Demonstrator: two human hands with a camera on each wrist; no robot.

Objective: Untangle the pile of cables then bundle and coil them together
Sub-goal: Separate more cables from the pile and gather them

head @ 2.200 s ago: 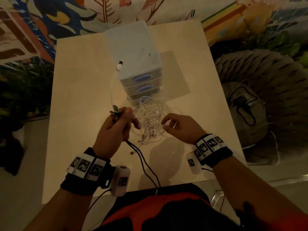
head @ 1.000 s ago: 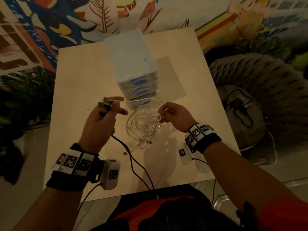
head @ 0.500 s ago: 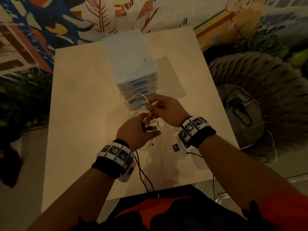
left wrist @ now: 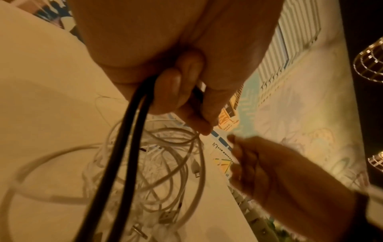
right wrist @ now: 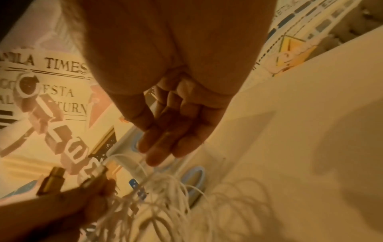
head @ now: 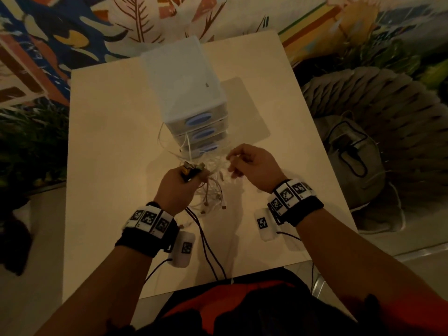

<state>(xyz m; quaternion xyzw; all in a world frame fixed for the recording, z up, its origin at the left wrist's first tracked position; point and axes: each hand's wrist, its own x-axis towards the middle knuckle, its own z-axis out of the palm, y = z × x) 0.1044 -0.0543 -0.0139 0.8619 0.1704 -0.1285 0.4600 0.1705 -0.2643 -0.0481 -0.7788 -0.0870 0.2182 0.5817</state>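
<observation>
A tangle of white cables [head: 213,192] lies on the table just in front of a small drawer unit, also seen as loose loops [left wrist: 165,163] in the left wrist view. My left hand [head: 179,187] hovers over the pile's left side. It grips a doubled black cable [head: 206,246] [left wrist: 124,147] and several plug ends [head: 191,169] that stick up from the fist; one plug [right wrist: 51,180] looks gold. My right hand [head: 252,166] hangs just right of the pile. Its fingers [right wrist: 165,131] are relaxed, with thin white strands close below them and nothing visibly held.
The white drawer unit [head: 184,88] with blue handles stands mid-table behind the pile. The light table [head: 109,166] has bare surface left and right of it. A woven pouf [head: 375,105] and a grey bag [head: 351,154] sit on the floor at the right.
My left hand came in from the left with the plugs and met the right hand over the pile. The right hand has since drawn away to the right.
</observation>
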